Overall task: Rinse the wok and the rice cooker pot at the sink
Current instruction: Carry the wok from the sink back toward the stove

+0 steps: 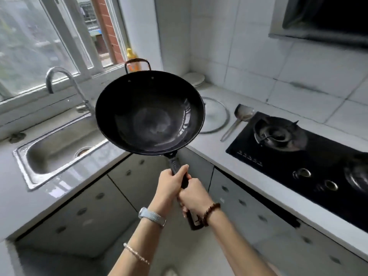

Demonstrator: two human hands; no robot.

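Both forearms come in from 6 o'clock. The left hand (171, 183), with a watch (152, 216) on its wrist, is wrapped round the handle (175, 163) nearer the bowl. The right hand (196, 198), with a bead bracelet (211, 213) on its wrist, grips the same handle just behind it, and the two hands touch. The handle's end sticks out below the right wrist.

The wok (149, 112) is held in the air at mid-frame, tilted so its dark, glossy inside faces the camera. It hangs over the counter (209, 150) corner, between the sink (45, 156) at 9 o'clock and the stove (278, 170) at 3 o'clock.

A row of white markings (250, 157) on the stove's front edge is too small and blurred to read. The stove's second burner is cut off by the right edge.

At 3 o'clock of the wok, a glass lid (216, 116) is half hidden behind its rim, with a metal spatula (242, 114) just beside it. The faucet (59, 73) curves over the sink at 10 o'clock. A yellow bottle (131, 54) at 12 o'clock stands partly behind the wok's loop handle, its label unreadable. The window (29, 46) is blurred, and the hood (326, 18) at 2 o'clock is cropped.
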